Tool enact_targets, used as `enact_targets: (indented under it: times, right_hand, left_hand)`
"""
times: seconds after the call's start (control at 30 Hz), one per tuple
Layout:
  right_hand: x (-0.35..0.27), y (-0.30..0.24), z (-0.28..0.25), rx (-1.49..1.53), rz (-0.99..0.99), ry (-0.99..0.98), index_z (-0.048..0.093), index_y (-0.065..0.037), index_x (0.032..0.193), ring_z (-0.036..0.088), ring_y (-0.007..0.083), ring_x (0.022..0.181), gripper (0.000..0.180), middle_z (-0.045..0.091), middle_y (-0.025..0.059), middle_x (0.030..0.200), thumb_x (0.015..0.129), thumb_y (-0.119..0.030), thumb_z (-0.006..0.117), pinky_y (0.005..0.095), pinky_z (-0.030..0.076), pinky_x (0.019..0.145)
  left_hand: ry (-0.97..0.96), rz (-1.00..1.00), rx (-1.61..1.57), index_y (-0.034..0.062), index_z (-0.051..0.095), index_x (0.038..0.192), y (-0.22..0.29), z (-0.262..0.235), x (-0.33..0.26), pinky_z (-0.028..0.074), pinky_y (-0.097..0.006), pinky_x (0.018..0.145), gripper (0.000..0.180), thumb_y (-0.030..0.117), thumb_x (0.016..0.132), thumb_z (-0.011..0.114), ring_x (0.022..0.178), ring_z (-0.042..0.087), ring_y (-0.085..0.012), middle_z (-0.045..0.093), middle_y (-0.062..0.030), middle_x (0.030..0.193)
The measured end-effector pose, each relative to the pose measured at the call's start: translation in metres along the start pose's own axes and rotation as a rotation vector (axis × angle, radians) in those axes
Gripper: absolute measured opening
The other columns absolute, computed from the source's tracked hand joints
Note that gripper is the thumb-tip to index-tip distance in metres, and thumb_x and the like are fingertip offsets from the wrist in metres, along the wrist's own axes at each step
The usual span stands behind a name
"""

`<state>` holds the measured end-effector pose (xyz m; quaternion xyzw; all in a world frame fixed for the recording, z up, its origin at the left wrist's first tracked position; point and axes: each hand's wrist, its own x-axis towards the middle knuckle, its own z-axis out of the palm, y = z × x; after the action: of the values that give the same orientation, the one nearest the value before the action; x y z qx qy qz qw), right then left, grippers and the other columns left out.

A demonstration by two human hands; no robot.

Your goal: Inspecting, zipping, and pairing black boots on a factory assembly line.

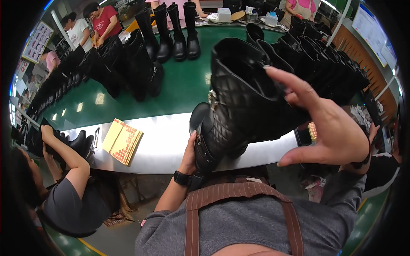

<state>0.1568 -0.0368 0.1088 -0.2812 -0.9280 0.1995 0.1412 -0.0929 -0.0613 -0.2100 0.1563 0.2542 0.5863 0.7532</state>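
Observation:
A tall black quilted boot (239, 102) with metal buckles is held up in front of me, its open top tilted toward the right. My left hand (189, 155) grips it low, near the ankle strap, and the fingers behind it are partly hidden. To the right of the shaft, my right hand (329, 123) is raised with fingers and thumb spread, close to the boot's top edge. Whether a fingertip touches the rim I cannot tell. Below the shaft, part of another dark boot shows near the metal edge.
A metal ledge (160, 128) runs along the green table (183, 91). On it lies a yellow stack of sticker sheets (123, 141) with red dots. Black boots (177, 38) stand in rows at the back and both sides. A co-worker (77, 192) handles boots at left; others stand across the table.

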Motion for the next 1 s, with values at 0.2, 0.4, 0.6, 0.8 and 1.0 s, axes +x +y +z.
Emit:
enact_targets:
  times: [0.2,0.4,0.6,0.8,1.0]
  right_hand:
    - [0.026,0.021,0.03,0.016,-0.178,0.099,0.06,-0.005,0.111,0.063,0.0174,0.069,0.061,0.062,0.0052,0.076,0.063,-0.026,0.09,0.0269,0.049,0.064]
    - [0.108,0.024,-0.002,0.348,-0.209,0.309,0.064,-0.001,0.114,0.068,0.014,0.087,0.056,0.071,0.008,0.1,0.07,-0.026,0.087,0.0291,0.053,0.08]
    - [0.208,0.076,-0.057,0.095,-0.127,0.589,0.065,-0.001,0.097,0.063,0.0088,0.072,0.024,0.069,0.004,0.086,0.08,-0.013,0.077,0.023,0.052,0.067]
    - [0.273,0.113,-0.098,0.039,-0.271,0.748,0.064,0.001,0.096,0.062,0.0094,0.072,0.029,0.068,0.0039,0.085,0.076,-0.012,0.079,0.0243,0.052,0.069]
    - [0.349,0.247,-0.075,-0.144,-0.155,0.624,0.061,0.0,0.111,0.065,0.0144,0.086,0.049,0.069,0.0089,0.098,0.077,-0.031,0.079,0.0277,0.052,0.077]
  left_hand:
    - [0.019,0.024,0.058,-0.0015,0.041,0.136,0.0,0.008,-0.016,0.053,-0.04,0.095,0.056,0.042,0.102,0.033,0.11,0.062,-0.0279,0.057,-0.0184,0.128]
    - [-0.023,0.159,-0.024,0.0018,0.036,0.142,0.027,0.001,-0.032,0.046,-0.043,0.103,0.064,0.049,0.102,0.022,0.123,0.053,-0.0281,0.051,-0.0184,0.135]
    - [0.134,0.381,0.169,0.0029,0.048,0.123,0.074,-0.051,0.036,0.05,-0.036,0.081,0.057,0.053,0.099,0.036,0.083,0.063,-0.0216,0.065,-0.0151,0.098]
    - [0.219,0.39,0.18,0.0007,0.048,0.121,0.078,-0.074,0.058,0.051,-0.033,0.071,0.047,0.042,0.102,0.035,0.075,0.06,-0.0179,0.06,-0.0106,0.086]
    - [0.247,0.325,0.352,-0.0003,0.048,0.12,0.079,-0.063,0.057,0.051,-0.032,0.077,0.037,0.03,0.101,0.04,0.077,0.06,-0.0169,0.06,-0.0098,0.087]
